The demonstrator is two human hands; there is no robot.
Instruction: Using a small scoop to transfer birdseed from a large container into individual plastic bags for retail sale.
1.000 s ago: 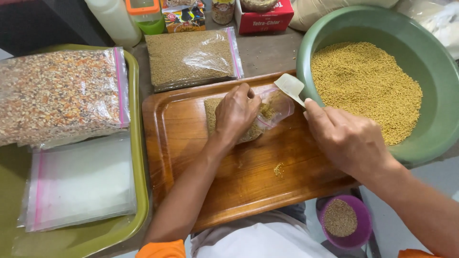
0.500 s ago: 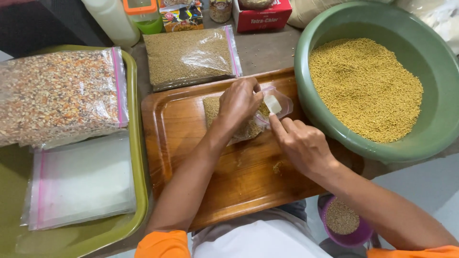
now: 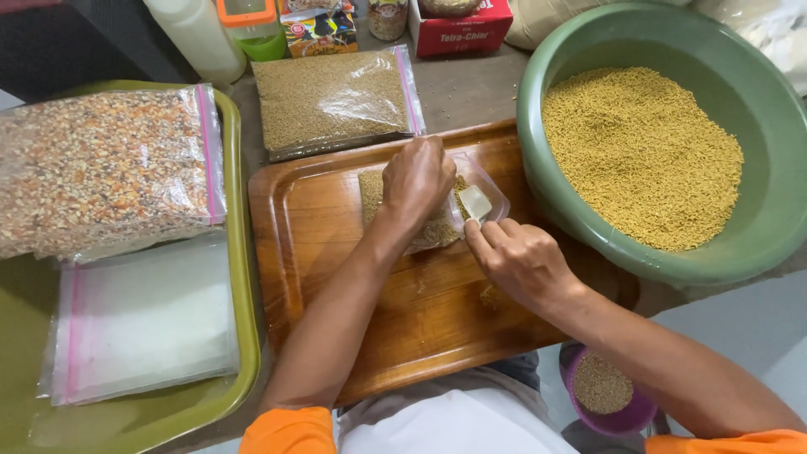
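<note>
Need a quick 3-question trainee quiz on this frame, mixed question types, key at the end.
1. True or false: the left hand rests on a small clear bag lying on the wooden tray.
2. What does the right hand hold at the bag's mouth? A) a white scoop B) a knife C) a brush
3. Fill in: the loose yellow grain sits in a green ____ to the right of the tray.

Key: 1 true; 2 A; 3 basin.
</note>
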